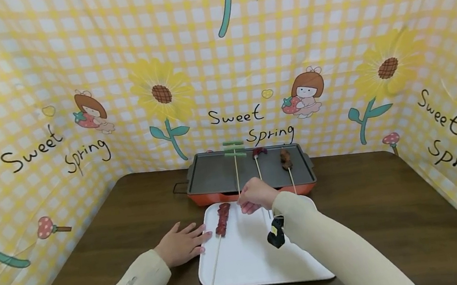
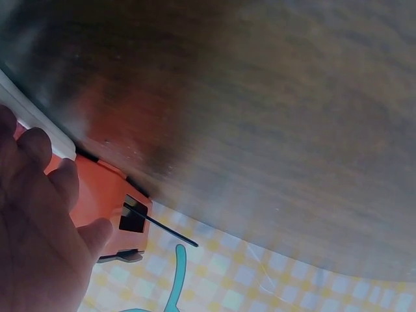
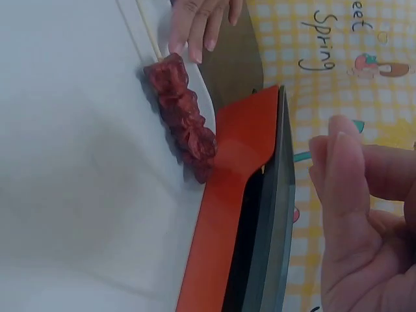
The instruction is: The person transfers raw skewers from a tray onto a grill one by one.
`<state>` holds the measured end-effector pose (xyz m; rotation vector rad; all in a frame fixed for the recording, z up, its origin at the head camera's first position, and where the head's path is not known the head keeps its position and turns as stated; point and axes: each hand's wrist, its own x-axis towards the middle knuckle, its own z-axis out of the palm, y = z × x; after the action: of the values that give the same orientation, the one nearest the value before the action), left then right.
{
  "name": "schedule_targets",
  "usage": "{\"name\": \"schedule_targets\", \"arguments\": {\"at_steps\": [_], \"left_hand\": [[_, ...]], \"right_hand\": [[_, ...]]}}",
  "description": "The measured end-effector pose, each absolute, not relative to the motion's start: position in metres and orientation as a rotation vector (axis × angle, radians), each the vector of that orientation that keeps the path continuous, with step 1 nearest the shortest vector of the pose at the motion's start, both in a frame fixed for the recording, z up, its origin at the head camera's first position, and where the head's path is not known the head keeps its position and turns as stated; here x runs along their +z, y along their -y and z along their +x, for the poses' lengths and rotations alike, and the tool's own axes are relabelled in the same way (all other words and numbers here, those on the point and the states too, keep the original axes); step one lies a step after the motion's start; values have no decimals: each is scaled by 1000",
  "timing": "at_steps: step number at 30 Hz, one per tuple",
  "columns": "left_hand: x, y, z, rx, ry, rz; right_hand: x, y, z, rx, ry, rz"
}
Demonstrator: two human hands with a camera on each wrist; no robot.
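Observation:
My right hand (image 1: 257,195) pinches the lower end of a wooden skewer bearing green vegetable strips (image 1: 235,154), which lie crosswise over the grill plate. In the right wrist view, the thumb and fingertips of this hand (image 3: 364,214) are pressed together; the stick hardly shows there. My left hand (image 1: 183,244) lies with straight, spread fingers at the left edge of the white tray (image 1: 266,262). Close to those fingers, a skewer of dark red meat (image 1: 223,220) rests on the tray, its stick reaching over the front rim.
An orange electric grill (image 1: 214,197) with a dark plate stands behind the tray. On it are a skewer of dark red pieces (image 1: 259,152) and a browned meat skewer (image 1: 285,160). A wire handle (image 1: 179,187) sticks out left. Patterned cloth (image 1: 211,77) walls the wooden table (image 1: 133,212).

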<state>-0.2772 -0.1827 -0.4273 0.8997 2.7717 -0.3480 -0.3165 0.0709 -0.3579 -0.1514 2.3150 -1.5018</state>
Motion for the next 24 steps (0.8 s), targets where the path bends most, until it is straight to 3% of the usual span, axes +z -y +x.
{"name": "schedule_targets", "arguments": {"at_steps": [24], "left_hand": [[-429,181,-277,-402,-2775,849]], "right_hand": [[-364,-65,-323,-1559,-2327,19]]}}
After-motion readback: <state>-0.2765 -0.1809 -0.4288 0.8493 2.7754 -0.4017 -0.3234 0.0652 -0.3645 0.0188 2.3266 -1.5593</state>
